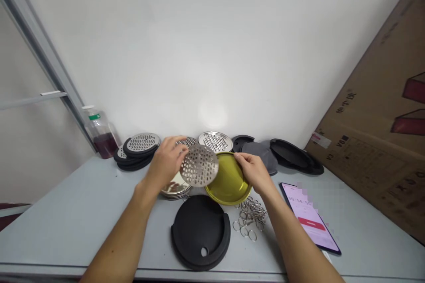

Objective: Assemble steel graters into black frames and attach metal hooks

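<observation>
Pinched at its upper left edge, a round perforated metal disc (200, 167) hangs from my left hand (169, 157). My right hand (252, 170) grips the rim of a shallow yellow-green round lid (229, 181), which is tilted. The disc's right edge overlaps the lid in view; whether they touch I cannot tell. Below both, a black round holder (202, 232) with a raised rim and a small hole lies near the table's front edge. Shiny metal discs (175, 188) are stacked under my left hand, partly hidden. Several loose metal rings (250, 216) lie beneath my right hand.
Black holders with perforated discs (141, 143) are piled at left, beside a bottle of dark red liquid (102, 135). Another perforated disc (215, 141) lies near the wall. Black parts (295, 157) and grey cloth-like material (262, 154) sit back right. A phone (310, 216) and a cardboard box (375, 141) are at right.
</observation>
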### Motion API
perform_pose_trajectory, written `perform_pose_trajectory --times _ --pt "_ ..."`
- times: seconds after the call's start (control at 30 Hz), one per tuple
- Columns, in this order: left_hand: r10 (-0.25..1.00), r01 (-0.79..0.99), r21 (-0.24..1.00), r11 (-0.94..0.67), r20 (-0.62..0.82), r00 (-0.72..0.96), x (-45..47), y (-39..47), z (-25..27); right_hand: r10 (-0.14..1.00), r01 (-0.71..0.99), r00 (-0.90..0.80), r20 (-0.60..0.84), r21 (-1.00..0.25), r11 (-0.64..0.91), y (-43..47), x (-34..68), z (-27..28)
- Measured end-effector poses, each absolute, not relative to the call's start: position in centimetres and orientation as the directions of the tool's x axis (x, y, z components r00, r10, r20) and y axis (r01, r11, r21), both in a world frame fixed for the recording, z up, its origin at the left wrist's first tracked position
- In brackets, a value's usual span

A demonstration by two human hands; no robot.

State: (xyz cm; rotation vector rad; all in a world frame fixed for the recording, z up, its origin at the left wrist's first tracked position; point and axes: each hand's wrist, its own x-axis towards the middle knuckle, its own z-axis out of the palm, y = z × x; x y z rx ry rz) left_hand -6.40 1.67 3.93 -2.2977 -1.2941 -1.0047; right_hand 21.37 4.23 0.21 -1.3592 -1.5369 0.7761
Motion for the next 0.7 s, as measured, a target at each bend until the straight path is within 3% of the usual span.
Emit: perform_pose_trajectory --times 0.17,0.27,0.37,0.47,0.6,0.7 --pt "0.662 0.922 0.141 -0.361 0.735 0.147 -11.7 3.1 3.8 0.903 0.056 0.376 0.208 -0.978 0.202 5.7 23.3 -0.1" --pt "0.703 0.949 0.166 -0.268 0.707 0.074 -12.7 4.3 3.7 0.841 -0.235 0.537 0.065 -0.946 0.223 6.4 24.1 0.5" --pt "0.769 0.961 0.245 -0.126 0.637 -0.062 -12.2 6.4 4.0 0.807 -0.372 0.588 -0.057 -0.905 0.207 6.8 24.6 1.0" --pt "0.806 0.945 0.326 -0.008 0.561 -0.187 -11.3 9.4 4.0 0.878 -0.385 0.463 -0.123 -0.92 0.075 6.3 23.8 1.2" --pt "0.86 0.907 0.42 0.034 0.45 -0.241 -10.5 12.5 2.9 0.991 -0.232 0.095 -0.09 -0.97 -0.066 4.1 20.2 0.6" --pt "0.903 0.869 0.495 0.0 0.374 -0.213 -10.7 12.5 1.9 0.975 -0.276 -0.185 -0.122 -0.946 -0.17 2.0 16.4 -0.1"
